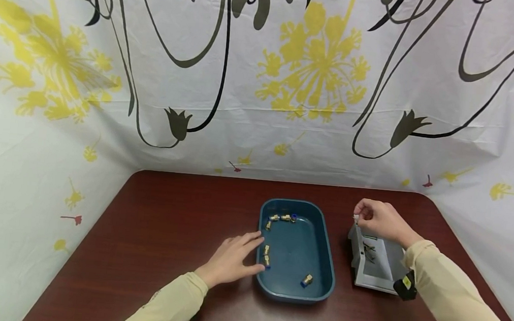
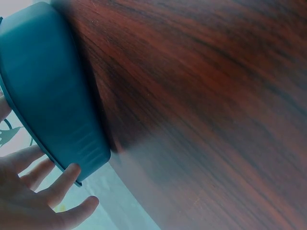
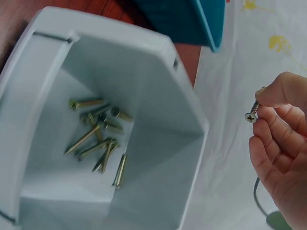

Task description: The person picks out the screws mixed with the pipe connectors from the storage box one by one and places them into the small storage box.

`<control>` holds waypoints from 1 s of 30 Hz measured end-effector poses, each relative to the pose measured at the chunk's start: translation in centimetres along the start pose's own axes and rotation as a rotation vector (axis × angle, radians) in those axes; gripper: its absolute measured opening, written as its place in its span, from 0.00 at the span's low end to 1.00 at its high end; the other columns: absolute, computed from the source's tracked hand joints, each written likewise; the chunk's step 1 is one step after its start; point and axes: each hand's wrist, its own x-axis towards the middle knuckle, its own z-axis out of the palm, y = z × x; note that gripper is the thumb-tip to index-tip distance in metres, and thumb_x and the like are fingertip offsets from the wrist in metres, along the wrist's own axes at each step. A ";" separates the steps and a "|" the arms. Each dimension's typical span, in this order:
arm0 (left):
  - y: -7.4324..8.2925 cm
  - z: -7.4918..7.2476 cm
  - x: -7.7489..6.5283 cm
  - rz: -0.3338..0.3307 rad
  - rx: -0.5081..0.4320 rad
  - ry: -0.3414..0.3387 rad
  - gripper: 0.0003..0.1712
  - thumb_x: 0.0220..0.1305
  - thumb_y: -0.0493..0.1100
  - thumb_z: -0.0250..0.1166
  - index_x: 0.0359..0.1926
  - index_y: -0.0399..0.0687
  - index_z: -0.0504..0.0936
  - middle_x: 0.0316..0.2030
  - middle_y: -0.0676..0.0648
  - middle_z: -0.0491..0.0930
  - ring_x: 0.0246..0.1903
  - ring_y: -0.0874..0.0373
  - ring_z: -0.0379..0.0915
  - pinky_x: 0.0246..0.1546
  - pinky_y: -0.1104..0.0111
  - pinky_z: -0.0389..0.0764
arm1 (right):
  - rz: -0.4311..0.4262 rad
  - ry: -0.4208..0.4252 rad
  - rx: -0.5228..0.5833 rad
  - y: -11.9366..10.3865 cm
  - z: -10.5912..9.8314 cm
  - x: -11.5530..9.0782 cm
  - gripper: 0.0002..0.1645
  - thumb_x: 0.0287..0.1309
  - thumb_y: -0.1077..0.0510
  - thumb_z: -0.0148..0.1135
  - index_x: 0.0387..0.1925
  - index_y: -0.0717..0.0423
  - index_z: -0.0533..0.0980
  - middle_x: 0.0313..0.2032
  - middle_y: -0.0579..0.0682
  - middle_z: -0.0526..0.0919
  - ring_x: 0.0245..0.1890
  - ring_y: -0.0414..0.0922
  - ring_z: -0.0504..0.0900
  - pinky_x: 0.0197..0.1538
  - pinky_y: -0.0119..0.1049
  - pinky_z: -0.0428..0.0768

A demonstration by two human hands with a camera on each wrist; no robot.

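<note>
Between thumb and fingers, my right hand (image 1: 380, 219) pinches a screw (image 3: 251, 116) with a cross-slotted flat head. In the head view that hand is over the far left corner of a grey bin (image 1: 378, 282). Several brass-coloured screws (image 3: 98, 139) lie loose inside the bin in the right wrist view. My left hand (image 1: 232, 260) rests at the left rim of a blue tray (image 1: 328, 258), its fingers spread and fairly straight. Inside the tray, brass fittings with blue ends sit along the left and far sides, and one fitting (image 1: 306, 280) lies near the front right.
The tray and bin stand side by side on a dark red-brown wooden table (image 1: 178, 220), with a narrow gap between them. A white patterned cloth (image 1: 244, 93) hangs behind and along both sides of the table. A black device (image 1: 405, 285) is worn at the right wrist.
</note>
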 end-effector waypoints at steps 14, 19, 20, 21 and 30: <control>0.0 0.0 0.1 0.008 -0.004 0.010 0.38 0.54 0.60 0.58 0.62 0.47 0.63 0.62 0.49 0.58 0.57 0.52 0.57 0.53 0.51 0.57 | 0.072 0.005 0.000 2.3 -0.4 -2.5 0.07 0.45 0.68 0.58 0.31 0.61 0.72 0.23 0.45 0.73 0.23 0.40 0.71 0.24 0.33 0.69; 0.0 0.0 0.1 0.008 0.000 0.007 0.38 0.54 0.61 0.58 0.62 0.48 0.63 0.62 0.49 0.58 0.57 0.52 0.57 0.53 0.51 0.57 | 0.072 0.015 0.003 2.5 -0.4 -2.8 0.07 0.46 0.67 0.59 0.31 0.60 0.72 0.24 0.45 0.74 0.25 0.40 0.72 0.26 0.34 0.69; 0.0 0.0 0.1 0.007 0.000 0.007 0.38 0.54 0.61 0.58 0.62 0.48 0.63 0.62 0.49 0.58 0.57 0.52 0.57 0.53 0.51 0.57 | 0.071 0.017 0.002 2.6 -0.3 -2.9 0.07 0.46 0.67 0.59 0.31 0.60 0.72 0.24 0.45 0.75 0.25 0.40 0.72 0.26 0.34 0.69; 0.0 -0.1 0.1 0.007 0.002 0.007 0.39 0.54 0.61 0.57 0.62 0.48 0.63 0.62 0.49 0.58 0.57 0.52 0.57 0.53 0.51 0.57 | 0.067 0.017 0.003 2.6 -0.3 -2.9 0.07 0.46 0.67 0.59 0.31 0.60 0.72 0.24 0.45 0.75 0.25 0.40 0.72 0.26 0.34 0.69; 0.1 -0.4 -0.1 0.019 0.029 0.001 0.39 0.56 0.64 0.53 0.63 0.49 0.62 0.62 0.49 0.57 0.57 0.52 0.58 0.53 0.52 0.57 | 0.023 0.050 0.018 2.1 0.1 -3.2 0.07 0.50 0.68 0.58 0.34 0.61 0.73 0.26 0.47 0.76 0.25 0.40 0.74 0.25 0.34 0.71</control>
